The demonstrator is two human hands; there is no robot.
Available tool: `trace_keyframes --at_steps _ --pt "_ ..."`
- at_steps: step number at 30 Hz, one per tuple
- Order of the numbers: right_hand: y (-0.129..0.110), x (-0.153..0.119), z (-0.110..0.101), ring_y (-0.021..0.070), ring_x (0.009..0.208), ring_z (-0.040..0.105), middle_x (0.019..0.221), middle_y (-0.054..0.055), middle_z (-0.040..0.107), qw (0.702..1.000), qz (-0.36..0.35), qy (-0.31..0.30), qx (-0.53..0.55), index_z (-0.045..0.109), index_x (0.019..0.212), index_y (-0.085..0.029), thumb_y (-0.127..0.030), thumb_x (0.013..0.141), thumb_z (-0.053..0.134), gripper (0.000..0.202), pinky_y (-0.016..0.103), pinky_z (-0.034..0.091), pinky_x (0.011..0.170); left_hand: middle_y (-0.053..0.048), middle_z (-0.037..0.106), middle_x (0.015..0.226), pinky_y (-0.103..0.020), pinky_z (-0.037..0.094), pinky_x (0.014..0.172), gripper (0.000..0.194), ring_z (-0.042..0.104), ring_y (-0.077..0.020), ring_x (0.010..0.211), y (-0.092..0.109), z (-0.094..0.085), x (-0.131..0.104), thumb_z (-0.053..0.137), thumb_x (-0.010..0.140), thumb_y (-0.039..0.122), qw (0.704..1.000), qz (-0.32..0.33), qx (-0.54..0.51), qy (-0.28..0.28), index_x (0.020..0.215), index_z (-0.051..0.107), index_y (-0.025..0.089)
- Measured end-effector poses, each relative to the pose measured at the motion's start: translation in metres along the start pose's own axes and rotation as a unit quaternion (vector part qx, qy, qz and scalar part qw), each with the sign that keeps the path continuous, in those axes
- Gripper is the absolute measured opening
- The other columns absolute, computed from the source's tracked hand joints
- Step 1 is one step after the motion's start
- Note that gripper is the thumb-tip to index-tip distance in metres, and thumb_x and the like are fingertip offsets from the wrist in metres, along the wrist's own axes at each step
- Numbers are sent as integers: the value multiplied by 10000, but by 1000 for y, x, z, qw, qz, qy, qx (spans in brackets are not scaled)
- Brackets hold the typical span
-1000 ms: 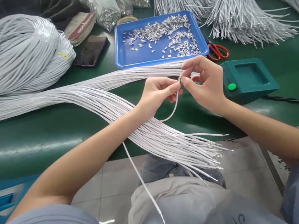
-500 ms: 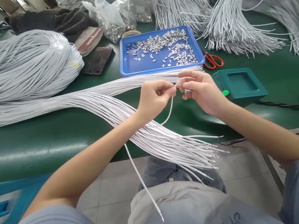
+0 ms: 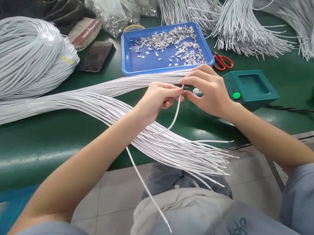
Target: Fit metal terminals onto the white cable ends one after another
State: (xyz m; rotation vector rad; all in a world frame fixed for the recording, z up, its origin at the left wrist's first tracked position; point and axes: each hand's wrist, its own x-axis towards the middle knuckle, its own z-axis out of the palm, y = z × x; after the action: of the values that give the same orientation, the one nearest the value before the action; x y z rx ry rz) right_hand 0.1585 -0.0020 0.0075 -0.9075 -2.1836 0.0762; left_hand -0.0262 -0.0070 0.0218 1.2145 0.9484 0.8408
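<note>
My left hand (image 3: 162, 98) is closed in a pinch on a white cable (image 3: 177, 116), just below its end. From the pinch the cable curves down into a loose bundle of white cables (image 3: 159, 139) under my left forearm. Facing it, my right hand (image 3: 209, 91) has its thumb and index fingertips at the cable's tip, the other fingers stretched above. Whether a small metal piece sits on that tip is too small to tell. Behind the fingers lies a blue tray (image 3: 126, 57) with many small metal terminals (image 3: 165, 40).
Right of my right hand stands a green device (image 3: 250, 87) with a green button, its black cord trailing right. Red-handled scissors (image 3: 223, 62) lie by the tray. A phone (image 3: 96, 57), a large cable coil (image 3: 21, 57), bags of metal parts (image 3: 114, 19) and more cable bundles (image 3: 244, 22) surround it.
My right hand has turned, its index fingertip coming left to the cable's tip. The left hand's grip has shifted slightly, still on the same cable. The view has moved a little.
</note>
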Motion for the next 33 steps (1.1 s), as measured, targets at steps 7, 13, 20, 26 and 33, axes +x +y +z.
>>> trace_keyframes --at_steps 7,13,20,26,33 --pt "-1 2 -6 235 999 599 885 9 700 999 22 -31 8 639 796 -292 -262 882 588 104 437 512 835 -58 613 618 -188 204 366 171 380 -31 430 0 -4 3 768 686 205 996 -42 -52 -61 570 675 119" --pt "-1 0 -3 218 943 612 881 15 702 1000 16 5 -8 647 804 -281 -281 918 538 158 430 509 832 -57 620 620 -179 285 364 257 446 -46 443 -1 -5 4 810 714 319 994 -16 -46 -93 614 676 124" --pt "0 -8 1 258 960 615 896 55 683 995 30 91 7 658 787 -297 -320 909 554 163 458 498 835 -46 680 682 -256 554 565 416 664 -135 613 -2 7 -6 835 648 502 995 79 -24 -56 758 705 122" --pt "-11 -10 -4 287 938 608 847 63 692 992 75 96 11 631 744 -298 -443 873 568 204 477 505 844 -20 683 666 -237 531 547 409 645 -118 578 -6 18 -12 829 637 528 991 123 -35 -40 747 704 154" --pt "-30 -7 -5 168 746 559 795 35 579 941 196 73 267 574 721 -232 -310 833 590 139 326 488 612 -22 687 692 -288 496 646 186 632 -156 695 -13 11 -5 764 758 365 935 288 187 84 685 700 206"
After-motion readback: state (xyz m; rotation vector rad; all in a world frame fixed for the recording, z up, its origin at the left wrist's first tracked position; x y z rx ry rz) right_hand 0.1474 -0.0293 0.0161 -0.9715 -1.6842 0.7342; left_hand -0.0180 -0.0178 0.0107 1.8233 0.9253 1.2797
